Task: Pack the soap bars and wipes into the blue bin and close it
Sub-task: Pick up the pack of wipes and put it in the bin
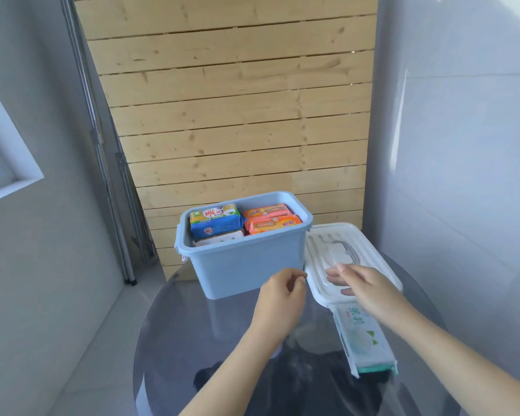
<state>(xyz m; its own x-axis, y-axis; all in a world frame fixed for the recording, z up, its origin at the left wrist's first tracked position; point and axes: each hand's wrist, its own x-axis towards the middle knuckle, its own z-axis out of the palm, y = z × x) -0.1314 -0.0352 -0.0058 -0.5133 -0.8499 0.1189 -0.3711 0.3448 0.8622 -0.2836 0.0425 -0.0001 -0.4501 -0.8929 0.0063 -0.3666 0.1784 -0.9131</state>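
Note:
The blue bin (246, 262) stands open on a round glass table (210, 349). Inside it lie a blue-and-yellow soap bar (215, 223), two orange soap bars (272, 222) and a white wipes pack (219, 239) at the front left. The white lid (321, 247) lies flat to the right of the bin, its near end resting on another wipes pack (365, 340). My left hand (281, 298) hovers by the bin's front right corner with fingers loosely curled, holding nothing. My right hand (364, 285) lies over the lid with its fingers stretched out flat.
A slatted wooden panel (237, 115) stands behind the table. Folded metal poles (126, 235) lean in the left corner. White walls close in on both sides, the right one near the lid.

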